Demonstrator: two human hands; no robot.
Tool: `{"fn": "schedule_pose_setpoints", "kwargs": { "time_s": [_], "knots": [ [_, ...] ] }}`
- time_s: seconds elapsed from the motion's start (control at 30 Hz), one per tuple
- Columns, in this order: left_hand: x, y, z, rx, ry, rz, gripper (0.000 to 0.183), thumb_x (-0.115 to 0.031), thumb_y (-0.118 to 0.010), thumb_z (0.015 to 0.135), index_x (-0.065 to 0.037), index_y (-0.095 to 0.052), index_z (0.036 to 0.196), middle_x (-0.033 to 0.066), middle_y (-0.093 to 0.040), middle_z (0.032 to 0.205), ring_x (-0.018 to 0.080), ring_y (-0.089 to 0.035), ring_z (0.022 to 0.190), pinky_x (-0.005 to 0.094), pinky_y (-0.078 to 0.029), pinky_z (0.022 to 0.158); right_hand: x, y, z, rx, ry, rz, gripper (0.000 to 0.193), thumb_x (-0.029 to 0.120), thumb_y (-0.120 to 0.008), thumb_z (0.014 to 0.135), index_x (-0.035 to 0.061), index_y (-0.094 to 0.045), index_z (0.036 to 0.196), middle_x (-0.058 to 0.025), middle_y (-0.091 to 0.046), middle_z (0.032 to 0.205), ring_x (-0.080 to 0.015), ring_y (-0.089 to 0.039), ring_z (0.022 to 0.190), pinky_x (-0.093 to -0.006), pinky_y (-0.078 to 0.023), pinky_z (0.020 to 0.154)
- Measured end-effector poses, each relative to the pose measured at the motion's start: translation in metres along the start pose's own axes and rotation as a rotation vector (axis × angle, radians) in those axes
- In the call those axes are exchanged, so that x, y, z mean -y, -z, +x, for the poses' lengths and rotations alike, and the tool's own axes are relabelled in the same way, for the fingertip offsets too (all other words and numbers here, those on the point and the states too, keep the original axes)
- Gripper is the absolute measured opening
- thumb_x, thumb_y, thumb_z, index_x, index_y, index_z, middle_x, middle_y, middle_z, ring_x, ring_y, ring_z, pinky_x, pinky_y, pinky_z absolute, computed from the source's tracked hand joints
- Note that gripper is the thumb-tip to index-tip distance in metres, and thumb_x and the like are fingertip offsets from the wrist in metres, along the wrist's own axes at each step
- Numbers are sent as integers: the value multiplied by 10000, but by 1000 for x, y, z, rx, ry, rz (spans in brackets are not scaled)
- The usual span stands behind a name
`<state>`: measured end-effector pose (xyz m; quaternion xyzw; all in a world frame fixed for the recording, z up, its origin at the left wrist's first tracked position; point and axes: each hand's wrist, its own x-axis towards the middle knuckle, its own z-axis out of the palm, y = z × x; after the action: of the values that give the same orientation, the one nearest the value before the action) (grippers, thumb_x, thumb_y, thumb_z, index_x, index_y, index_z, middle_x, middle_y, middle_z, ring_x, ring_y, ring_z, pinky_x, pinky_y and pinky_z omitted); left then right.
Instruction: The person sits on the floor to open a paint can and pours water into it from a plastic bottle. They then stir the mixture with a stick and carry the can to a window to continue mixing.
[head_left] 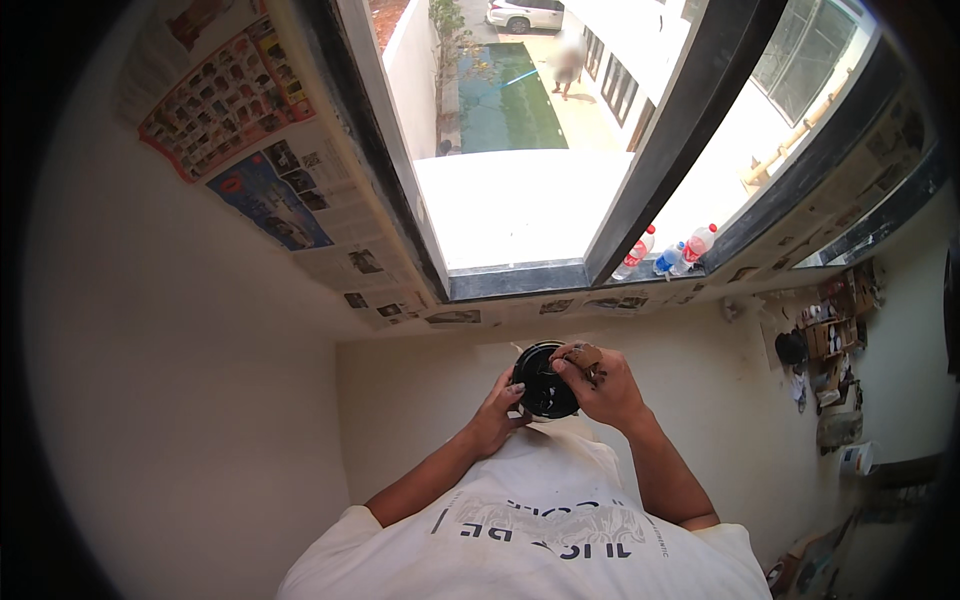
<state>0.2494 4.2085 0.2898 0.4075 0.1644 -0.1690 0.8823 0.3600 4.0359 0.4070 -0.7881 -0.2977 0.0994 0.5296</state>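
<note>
A round black open can (548,411) is held in front of my chest, its mouth facing up and dark, glossy paint-like stuff inside. My left hand (495,408) is closed around its left side, with dark smears on the thumb. Over the can's right rim, my right hand (608,392) pinches a small flat brown piece (583,354) smudged with black. What that piece is made of, and whether its lower end dips into the can, I cannot make out. Dark stains mark the right fingers too.
A dark-framed window (520,282) stands ahead, bordered by taped newspaper (270,195). Plastic bottles (688,248) sit on its sill at the right. Shelves with clutter (832,335) and a white bucket (857,459) are far right. Outside, a person (566,62) stands by a green pool (510,100).
</note>
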Motion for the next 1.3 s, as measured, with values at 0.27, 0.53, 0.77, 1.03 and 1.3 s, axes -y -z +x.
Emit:
{"fn": "schedule_pose_setpoints", "kwargs": {
  "time_s": [0.27,0.53,0.77,1.03,1.3],
  "knots": [
    [-1,-1,-1,-13,20,34,830,-604,-646,865,-226,-303,1519,53,-412,1494,225,-414,1374,547,-363,1084,1,21,1,30,-103,-175,121,141,-694,940,36,-720,994,-133,-703,771,-215,-672,651,-326,-523,606],
    [-5,-4,1,0,-10,-6,729,-500,-616,904,-239,-316,1516,45,-428,1408,200,-404,1287,476,-355,1032,3,8,1,60,23,4,115,116,-719,931,18,-728,990,-79,-709,777,-116,-613,637,-283,-478,566],
    [-3,-1,4,-30,3,37,824,-612,-665,842,-244,-330,1499,38,-432,1474,213,-430,1341,538,-344,1075,3,24,7,-39,15,-203,130,146,-706,930,25,-704,978,-128,-709,833,-264,-678,671,-355,-525,618],
    [-6,-5,3,3,17,44,826,-587,-643,866,-240,-294,1528,48,-407,1504,233,-414,1372,550,-346,1082,5,9,3,153,109,-34,108,87,-725,913,15,-735,993,-105,-725,831,-168,-667,674,-291,-522,597],
    [-2,-3,6,-8,7,29,818,-601,-646,869,-240,-304,1517,50,-406,1508,229,-410,1381,559,-347,1076,2,23,8,15,50,-174,116,142,-699,936,31,-707,967,-136,-692,828,-263,-661,668,-359,-508,612]
  ]
}}
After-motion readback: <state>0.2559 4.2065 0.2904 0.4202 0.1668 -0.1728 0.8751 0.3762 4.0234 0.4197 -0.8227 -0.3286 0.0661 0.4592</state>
